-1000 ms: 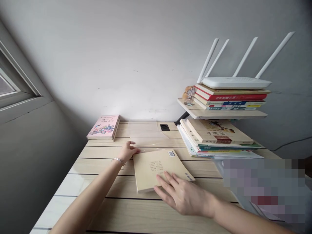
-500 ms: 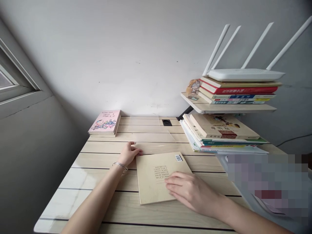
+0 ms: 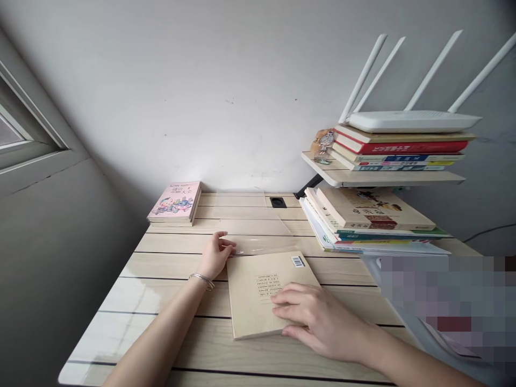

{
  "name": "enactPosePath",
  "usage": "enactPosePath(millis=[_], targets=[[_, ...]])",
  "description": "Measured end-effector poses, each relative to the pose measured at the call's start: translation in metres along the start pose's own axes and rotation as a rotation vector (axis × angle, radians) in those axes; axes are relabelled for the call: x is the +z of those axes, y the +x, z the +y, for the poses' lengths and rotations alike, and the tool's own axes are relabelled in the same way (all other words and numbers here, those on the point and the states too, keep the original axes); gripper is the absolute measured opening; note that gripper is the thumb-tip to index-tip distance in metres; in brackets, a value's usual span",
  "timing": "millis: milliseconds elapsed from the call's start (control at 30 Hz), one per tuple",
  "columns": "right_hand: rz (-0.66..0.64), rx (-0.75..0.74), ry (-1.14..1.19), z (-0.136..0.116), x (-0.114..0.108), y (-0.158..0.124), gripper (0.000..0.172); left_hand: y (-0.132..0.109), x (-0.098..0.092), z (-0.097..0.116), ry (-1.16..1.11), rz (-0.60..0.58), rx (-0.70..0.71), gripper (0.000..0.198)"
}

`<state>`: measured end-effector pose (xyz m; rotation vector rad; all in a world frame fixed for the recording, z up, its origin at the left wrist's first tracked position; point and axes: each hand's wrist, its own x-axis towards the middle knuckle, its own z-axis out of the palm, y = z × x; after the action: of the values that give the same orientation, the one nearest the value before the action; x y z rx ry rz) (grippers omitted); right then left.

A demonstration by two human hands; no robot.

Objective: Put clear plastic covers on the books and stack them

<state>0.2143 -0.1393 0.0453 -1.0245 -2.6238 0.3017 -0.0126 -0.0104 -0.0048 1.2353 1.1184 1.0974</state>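
Note:
A cream-coloured book [image 3: 250,312] lies on the table with its back cover up, showing a printed text block and a barcode. A clear plastic sheet [image 3: 266,244] extends beyond its far edge. My left hand [image 3: 215,255], a silver bracelet on its wrist, is at the book's far left corner. Its bent fingers pinch the sheet's edge, though the exact contact is hard to make out. My right hand [image 3: 314,317] lies across the lower right of the cover, fingers extended and slightly apart, pressing on the book.
More clear sheets [image 3: 242,200] lie flat behind the book. Pink books [image 3: 175,201] are stacked at the back left. At the right, a book pile [image 3: 374,212] sits under a raised shelf [image 3: 395,177] bearing books and a white router [image 3: 415,121]. A black grommet [image 3: 278,202] is near the wall.
My left fingers have shifted slightly and the glints on the plastic sheet have changed. My right fingers have spread a little on the book. The view has moved slightly.

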Motion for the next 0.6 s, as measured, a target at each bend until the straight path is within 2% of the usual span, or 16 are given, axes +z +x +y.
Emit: enactPosePath(millis=[167,267,367,500,600], targets=[[0.019,0.024,0.008,-0.004,-0.017,0.010,0.021,0.008,0.004,0.013,-0.121,0.006,-0.020,0.038],[0.148,0.116,-0.101,-0.002,-0.034,0.023,0.024,0.019,0.005,0.026,-0.191,-0.026,-0.059,0.038],[0.304,0.208,-0.235,0.005,-0.044,0.041,0.023,0.029,0.006,0.039,-0.221,-0.039,-0.028,0.038],[0.474,0.266,-0.365,0.020,-0.037,0.067,0.026,0.033,0.007,0.052,-0.187,-0.074,0.022,0.037],[0.533,0.256,-0.410,0.030,-0.025,0.079,0.024,0.033,0.007,0.059,-0.100,-0.139,-0.010,0.035]])
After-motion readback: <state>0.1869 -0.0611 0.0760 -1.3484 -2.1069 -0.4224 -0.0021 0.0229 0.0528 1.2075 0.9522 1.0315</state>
